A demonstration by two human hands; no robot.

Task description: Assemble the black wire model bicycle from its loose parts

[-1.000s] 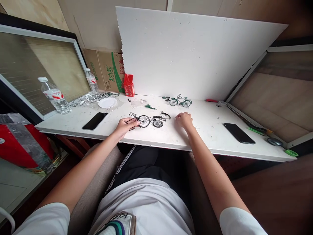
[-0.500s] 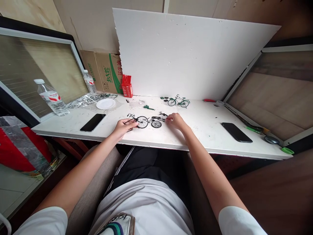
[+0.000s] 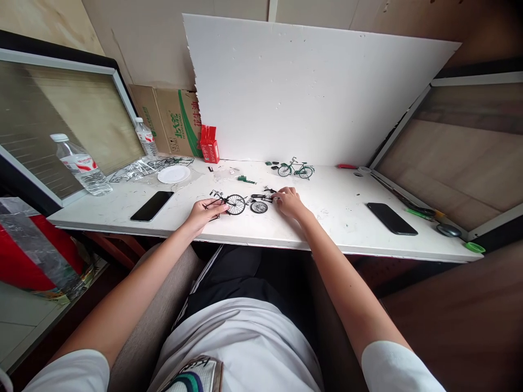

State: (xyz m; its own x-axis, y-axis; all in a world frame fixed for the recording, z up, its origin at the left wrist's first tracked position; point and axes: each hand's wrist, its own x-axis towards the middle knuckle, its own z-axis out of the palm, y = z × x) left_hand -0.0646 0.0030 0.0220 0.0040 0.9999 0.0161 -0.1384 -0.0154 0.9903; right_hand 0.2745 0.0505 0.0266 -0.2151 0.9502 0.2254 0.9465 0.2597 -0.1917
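Observation:
My left hand (image 3: 203,213) pinches a black model bicycle frame (image 3: 216,200), which has one spoked wheel (image 3: 236,204) on its right side. A loose black wheel (image 3: 259,207) lies on the white table between my hands. Small black parts (image 3: 260,196) are just behind that wheel. My right hand (image 3: 288,200) rests at the right end of these parts, fingers bent down over them; its fingertips are partly hidden, so whether it grips one is unclear. Farther back stands a green model bicycle (image 3: 296,169), with a green part (image 3: 245,179) lying to its left.
Phones lie on the white table (image 3: 327,218) at left (image 3: 152,206) and right (image 3: 392,218). Water bottles (image 3: 84,169), a white disc (image 3: 174,174), a red box (image 3: 210,145) and a carton (image 3: 171,120) are back left. A white board (image 3: 318,92) stands behind.
The camera view has shifted slightly. My right hand has turned a little, its fingers lower over the black parts. My left hand still holds the black bicycle frame.

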